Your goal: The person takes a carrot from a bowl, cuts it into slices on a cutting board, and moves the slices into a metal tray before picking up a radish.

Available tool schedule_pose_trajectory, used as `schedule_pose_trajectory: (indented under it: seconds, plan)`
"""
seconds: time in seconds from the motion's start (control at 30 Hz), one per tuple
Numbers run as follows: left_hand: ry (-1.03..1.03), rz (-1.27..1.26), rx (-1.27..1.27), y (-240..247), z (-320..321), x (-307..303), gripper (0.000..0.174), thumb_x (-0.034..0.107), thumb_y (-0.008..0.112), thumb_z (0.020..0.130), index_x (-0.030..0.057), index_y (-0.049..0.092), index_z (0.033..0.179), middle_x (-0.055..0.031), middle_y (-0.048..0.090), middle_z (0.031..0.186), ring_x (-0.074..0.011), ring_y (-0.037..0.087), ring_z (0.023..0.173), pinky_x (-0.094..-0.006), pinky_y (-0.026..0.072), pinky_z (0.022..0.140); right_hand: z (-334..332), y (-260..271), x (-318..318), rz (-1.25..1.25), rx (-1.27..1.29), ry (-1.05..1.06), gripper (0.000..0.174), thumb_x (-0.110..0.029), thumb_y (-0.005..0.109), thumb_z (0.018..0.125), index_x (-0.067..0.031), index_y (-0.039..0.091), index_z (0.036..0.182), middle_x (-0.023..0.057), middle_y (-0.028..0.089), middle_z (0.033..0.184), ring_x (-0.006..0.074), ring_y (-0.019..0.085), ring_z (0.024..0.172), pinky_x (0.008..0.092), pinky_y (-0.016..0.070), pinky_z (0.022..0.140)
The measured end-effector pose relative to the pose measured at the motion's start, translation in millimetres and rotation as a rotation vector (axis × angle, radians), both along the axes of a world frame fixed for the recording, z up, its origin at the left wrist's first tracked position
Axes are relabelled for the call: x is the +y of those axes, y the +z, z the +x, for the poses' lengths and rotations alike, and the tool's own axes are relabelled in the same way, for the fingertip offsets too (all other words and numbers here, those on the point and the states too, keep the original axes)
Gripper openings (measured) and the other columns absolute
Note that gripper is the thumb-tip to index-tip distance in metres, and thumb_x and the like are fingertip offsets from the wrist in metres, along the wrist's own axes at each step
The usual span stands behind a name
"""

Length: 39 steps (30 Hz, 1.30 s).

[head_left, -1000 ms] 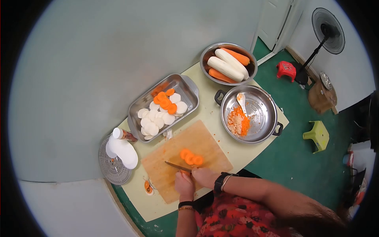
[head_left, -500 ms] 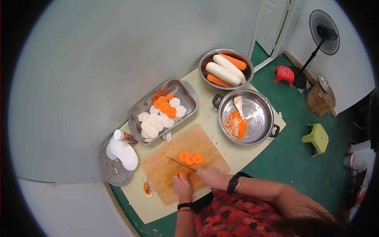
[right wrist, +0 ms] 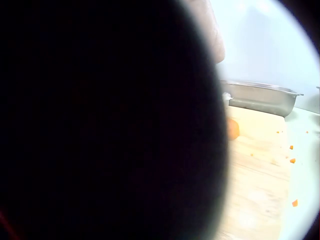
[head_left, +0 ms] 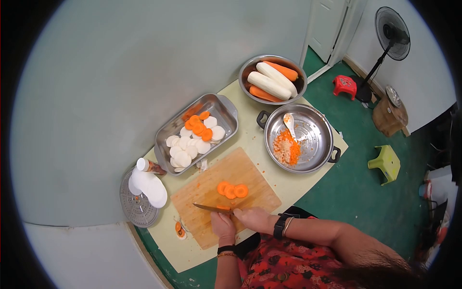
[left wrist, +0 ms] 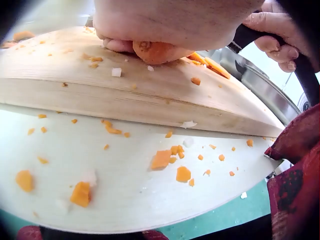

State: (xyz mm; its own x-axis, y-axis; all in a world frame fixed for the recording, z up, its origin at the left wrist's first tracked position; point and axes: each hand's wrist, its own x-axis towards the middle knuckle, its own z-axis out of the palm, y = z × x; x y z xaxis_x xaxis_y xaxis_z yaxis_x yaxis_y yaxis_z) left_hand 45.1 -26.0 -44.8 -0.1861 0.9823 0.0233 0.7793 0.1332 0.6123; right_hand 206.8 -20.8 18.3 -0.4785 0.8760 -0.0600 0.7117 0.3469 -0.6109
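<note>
My left hand (head_left: pixel 223 226) holds a short carrot piece (left wrist: pixel 156 53) down on the wooden cutting board (head_left: pixel 250 173). Gripped by its black handle (left wrist: pixel 246 37), the knife (head_left: pixel 210 207) is in my right hand (head_left: pixel 254 218), its blade lying across the carrot just beyond my left fingers. Several round carrot slices (head_left: pixel 230 191) lie overlapping on the board past the blade. Most of the right wrist view is dark, with only part of the board and one carrot slice (right wrist: pixel 233 129) showing.
Behind the board stands a metal tray (head_left: pixel 233 126) of white and orange slices. To the right are a pan (head_left: pixel 315 130) with chopped bits and a spoon, and a bowl (head_left: pixel 302 85) of whole vegetables. A bottle (head_left: pixel 143 164) and perforated plate (head_left: pixel 139 212) stand left.
The knife has lifted away from the carrot and come back over it, with my right hand moving slightly right and then back left. My left hand stays on the carrot.
</note>
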Motion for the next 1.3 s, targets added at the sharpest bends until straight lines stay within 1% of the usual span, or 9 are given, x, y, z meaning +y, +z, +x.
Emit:
schedule_pose_trajectory:
  seconds: [0.33, 0.53, 0.7, 0.8, 0.9, 1.0, 1.1, 1.2, 1.3]
  plan:
    - [0.001, -0.006, -0.002, 1, 2, 1, 0.031, 0.032, 0.036, 0.096, 0.0079, 0.053, 0.104, -0.017, 0.06, 0.092, -0.0397, 0.058, 0.083, -0.0479, 0.0454, 0.07, 2, -2, -8, -0.004, -0.043, -0.024, 0.008, -0.008, 0.051, 0.081, -0.0024, 0.049, 0.086, 0.0127, 0.062, 0.066, 0.0297, 0.065, 0.062, 0.0386, 0.0516, 0.051]
    - [-0.012, -0.034, 0.028, -4, -1, 0, 0.033, 0.035, 0.036, 0.097, 0.0082, 0.054, 0.105, -0.0171, 0.061, 0.093, -0.0399, 0.059, 0.084, -0.0481, 0.0459, 0.07, 5, 9, -6, -0.067, 0.028, -0.022, 0.009, -0.008, 0.051, 0.081, -0.0009, 0.049, 0.087, 0.0139, 0.063, 0.067, 0.0315, 0.065, 0.063, 0.0399, 0.0517, 0.053]
    - [-0.009, -0.056, 0.071, -6, -1, 1, 0.04, 0.04, 0.033, 0.098, 0.0075, 0.051, 0.112, -0.0187, 0.061, 0.1, -0.041, 0.06, 0.088, -0.0471, 0.0474, 0.072, -2, 7, -2, -0.138, 0.026, -0.029, 0.01, -0.009, 0.047, 0.085, 0.0003, 0.047, 0.09, 0.0157, 0.063, 0.069, 0.0342, 0.065, 0.067, 0.0428, 0.0512, 0.055]
    - [-0.009, -0.072, 0.032, -7, -2, 1, 0.04, 0.04, 0.034, 0.097, 0.0072, 0.049, 0.114, -0.02, 0.061, 0.101, -0.0426, 0.059, 0.089, -0.0488, 0.0469, 0.072, -5, 15, 3, -0.192, 0.016, -0.021, 0.012, -0.01, 0.046, 0.087, 0.0008, 0.047, 0.092, 0.0165, 0.063, 0.07, 0.0348, 0.066, 0.069, 0.0434, 0.0512, 0.056]
    - [0.001, -0.029, 0.086, -11, -3, 0, 0.04, 0.04, 0.035, 0.097, 0.0067, 0.049, 0.114, -0.0211, 0.061, 0.101, -0.0438, 0.058, 0.089, -0.0501, 0.0464, 0.072, -7, 18, 9, -0.219, 0.007, -0.003, 0.012, -0.01, 0.046, 0.087, 0.0012, 0.046, 0.093, 0.0173, 0.064, 0.071, 0.0352, 0.066, 0.069, 0.0434, 0.0513, 0.056]
    - [-0.005, -0.053, 0.111, -11, -2, 1, 0.031, 0.032, 0.039, 0.095, 0.0047, 0.048, 0.108, -0.0214, 0.058, 0.099, -0.0442, 0.057, 0.085, -0.0509, 0.0457, 0.068, -8, 18, 10, -0.208, -0.001, 0.003, 0.013, -0.01, 0.046, 0.087, 0.0014, 0.047, 0.094, 0.0177, 0.064, 0.072, 0.0354, 0.066, 0.07, 0.0435, 0.0516, 0.057]
    - [-0.002, -0.044, 0.148, -14, -4, -1, 0.027, 0.03, 0.041, 0.094, 0.0043, 0.049, 0.1, -0.0201, 0.058, 0.094, -0.0427, 0.056, 0.082, -0.051, 0.0449, 0.067, -4, 18, 9, -0.209, 0.022, -0.006, 0.013, -0.009, 0.047, 0.086, 0.0016, 0.047, 0.095, 0.0179, 0.065, 0.072, 0.0352, 0.066, 0.07, 0.0438, 0.0519, 0.058]
    - [-0.104, -0.046, 0.25, -10, -4, -2, 0.023, 0.027, 0.043, 0.093, 0.0046, 0.049, 0.095, -0.0183, 0.056, 0.089, -0.0403, 0.056, 0.079, -0.0499, 0.0445, 0.064, 3, 19, 6, -0.262, 0.003, -0.011, 0.013, -0.008, 0.048, 0.085, 0.002, 0.05, 0.093, 0.0193, 0.065, 0.073, 0.0356, 0.067, 0.071, 0.0435, 0.053, 0.059]
    - [-0.095, 0.03, 0.212, -15, -3, -2, 0.021, 0.025, 0.043, 0.093, 0.0053, 0.05, 0.093, -0.0168, 0.055, 0.085, -0.0385, 0.056, 0.077, -0.0485, 0.0445, 0.063, 2, 22, 10, -0.28, -0.054, 0.006, 0.013, -0.008, 0.048, 0.085, 0.0022, 0.05, 0.094, 0.0198, 0.065, 0.074, 0.0359, 0.067, 0.072, 0.0432, 0.0535, 0.06]
